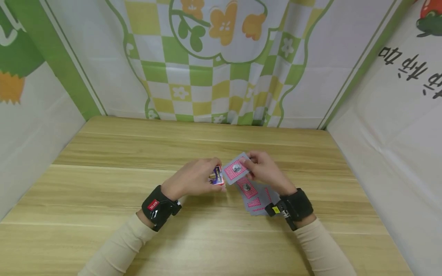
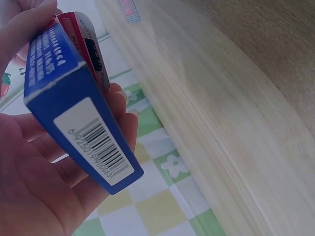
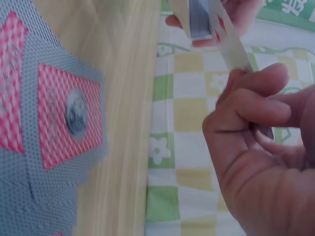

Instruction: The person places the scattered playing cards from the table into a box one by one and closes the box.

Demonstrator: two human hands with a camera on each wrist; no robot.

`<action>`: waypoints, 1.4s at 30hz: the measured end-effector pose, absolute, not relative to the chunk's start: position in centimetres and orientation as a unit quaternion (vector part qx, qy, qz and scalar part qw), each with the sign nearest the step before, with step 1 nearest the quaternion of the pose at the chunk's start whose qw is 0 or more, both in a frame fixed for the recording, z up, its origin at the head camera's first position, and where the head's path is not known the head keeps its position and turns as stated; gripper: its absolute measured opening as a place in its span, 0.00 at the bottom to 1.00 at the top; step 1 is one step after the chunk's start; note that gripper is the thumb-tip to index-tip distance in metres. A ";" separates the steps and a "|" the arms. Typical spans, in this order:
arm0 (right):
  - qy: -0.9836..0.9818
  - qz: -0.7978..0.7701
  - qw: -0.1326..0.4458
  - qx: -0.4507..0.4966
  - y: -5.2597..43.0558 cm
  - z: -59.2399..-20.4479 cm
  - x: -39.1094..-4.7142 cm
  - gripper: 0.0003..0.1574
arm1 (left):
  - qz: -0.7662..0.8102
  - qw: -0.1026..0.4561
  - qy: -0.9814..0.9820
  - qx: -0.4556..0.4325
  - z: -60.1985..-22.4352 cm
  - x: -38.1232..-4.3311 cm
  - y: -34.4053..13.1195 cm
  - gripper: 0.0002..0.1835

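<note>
My left hand (image 1: 195, 177) grips a blue card box (image 1: 216, 176), fingers and thumb along its sides. The left wrist view shows a barcode (image 2: 96, 142) on one face of the box and a red-and-white end piece (image 2: 86, 46) at its far end. A playing card (image 1: 236, 168) with a pink patterned back and grey border is pinched between thumb and fingers of my right hand (image 1: 267, 172). The card's left edge is right at the box's end. Below the right hand, several playing cards (image 1: 246, 188) lie spread face down on the table, partly hidden by the wrist.
The wooden table (image 1: 103, 230) reaches to a patterned curtain (image 1: 221, 76) at the back. White cloth walls (image 1: 373, 126) stand at both sides. Each wrist wears a black strap (image 1: 300, 205) with a small camera.
</note>
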State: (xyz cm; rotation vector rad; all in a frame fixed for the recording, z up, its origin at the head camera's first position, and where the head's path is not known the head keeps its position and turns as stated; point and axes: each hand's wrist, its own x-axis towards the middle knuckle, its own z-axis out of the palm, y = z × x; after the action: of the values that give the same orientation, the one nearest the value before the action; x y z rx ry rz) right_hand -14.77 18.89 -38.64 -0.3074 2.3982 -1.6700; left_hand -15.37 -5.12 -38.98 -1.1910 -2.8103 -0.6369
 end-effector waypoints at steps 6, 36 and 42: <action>0.799 -0.591 0.074 -0.085 17.5 -39.0 -14.5 0.11 | -0.207 0.010 -0.908 -0.365 -38.8 -15.4 -5.1 0.37; 0.954 -0.170 0.115 -0.218 19.5 -41.8 -14.7 0.45 | -0.178 0.013 -0.917 -0.355 -39.0 -15.4 -5.2 0.38; 0.958 -0.191 0.094 -0.195 19.6 -41.5 -14.9 0.38 | -0.185 0.021 -0.912 -0.364 -38.9 -15.5 -5.2 0.37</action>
State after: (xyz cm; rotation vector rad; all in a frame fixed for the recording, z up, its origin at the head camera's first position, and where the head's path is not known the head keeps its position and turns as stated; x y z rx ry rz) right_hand -14.91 19.63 -41.53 -0.5770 2.8397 -0.5654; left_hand -15.45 -5.24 -38.91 -1.1299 -2.8285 -0.5729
